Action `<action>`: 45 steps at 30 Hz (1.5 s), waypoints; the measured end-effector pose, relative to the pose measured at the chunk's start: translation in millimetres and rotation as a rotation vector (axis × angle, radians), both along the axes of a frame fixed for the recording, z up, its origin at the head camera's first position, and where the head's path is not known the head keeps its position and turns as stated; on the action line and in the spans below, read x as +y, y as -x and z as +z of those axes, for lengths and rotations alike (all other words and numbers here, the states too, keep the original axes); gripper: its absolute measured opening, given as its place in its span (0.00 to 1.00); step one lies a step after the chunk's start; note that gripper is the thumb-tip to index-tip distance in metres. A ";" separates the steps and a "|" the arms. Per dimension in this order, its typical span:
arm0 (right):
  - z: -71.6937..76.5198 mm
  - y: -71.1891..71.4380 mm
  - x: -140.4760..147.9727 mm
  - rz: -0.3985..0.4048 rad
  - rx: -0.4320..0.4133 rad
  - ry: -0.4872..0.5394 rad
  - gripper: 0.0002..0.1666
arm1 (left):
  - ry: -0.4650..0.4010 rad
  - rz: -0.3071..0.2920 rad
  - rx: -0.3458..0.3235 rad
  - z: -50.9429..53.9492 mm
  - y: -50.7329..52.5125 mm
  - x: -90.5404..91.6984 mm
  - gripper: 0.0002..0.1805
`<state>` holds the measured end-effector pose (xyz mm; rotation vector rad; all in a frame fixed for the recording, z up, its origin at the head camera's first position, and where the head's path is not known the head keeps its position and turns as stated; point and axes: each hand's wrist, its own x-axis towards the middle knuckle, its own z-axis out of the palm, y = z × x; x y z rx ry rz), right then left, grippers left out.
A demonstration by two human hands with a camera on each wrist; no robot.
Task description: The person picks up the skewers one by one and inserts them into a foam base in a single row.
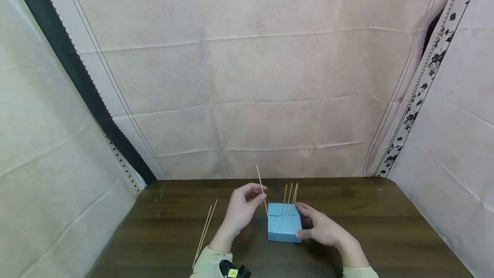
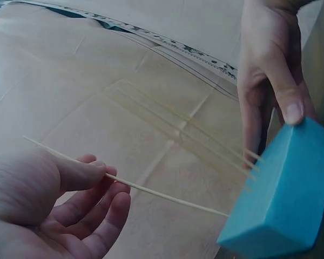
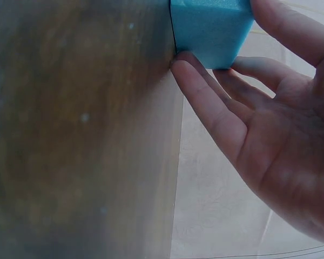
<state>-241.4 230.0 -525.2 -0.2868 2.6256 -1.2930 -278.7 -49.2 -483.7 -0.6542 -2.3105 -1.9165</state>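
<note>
My left hand [image 1: 241, 209] pinches a thin wooden skewer [image 2: 173, 198] between thumb and fingers. The skewer's lower end meets the upper face of a blue foam block [image 1: 284, 228] near its left edge; whether it has entered the foam I cannot tell. Several similar skewers [image 1: 290, 192] stand upright in the block toward its far right side. With thumb in front and fingers behind, my right hand [image 1: 324, 226] holds the block's right side. In the right wrist view, the block [image 3: 208, 35] sits between the thumb and fingers.
Two loose skewers [image 1: 209, 222] lie on the dark wooden table [image 1: 173, 222], left of my left forearm. Pale cloth [image 1: 262, 76] hangs behind the table and along both sides. A black device [image 1: 233, 268] is strapped to my left wrist.
</note>
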 end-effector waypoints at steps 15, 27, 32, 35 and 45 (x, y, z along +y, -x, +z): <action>-1.4 0.7 0.2 0.015 0.006 0.031 0.56 | -0.055 0.056 0.002 -4.8 3.2 27.7 0.12; -0.2 1.0 1.1 0.025 0.009 0.025 0.57 | -0.055 0.078 0.036 -14.0 1.4 36.0 0.11; -0.3 1.1 1.0 0.025 0.018 0.027 0.56 | -0.025 0.077 0.035 -15.6 0.5 36.8 0.11; -0.3 0.4 0.4 0.019 0.019 0.024 0.56 | -0.012 0.076 0.035 -16.6 0.7 36.9 0.11; -0.2 -0.3 0.5 0.014 0.015 0.021 0.56 | 0.019 0.049 0.049 -17.2 0.6 39.4 0.11</action>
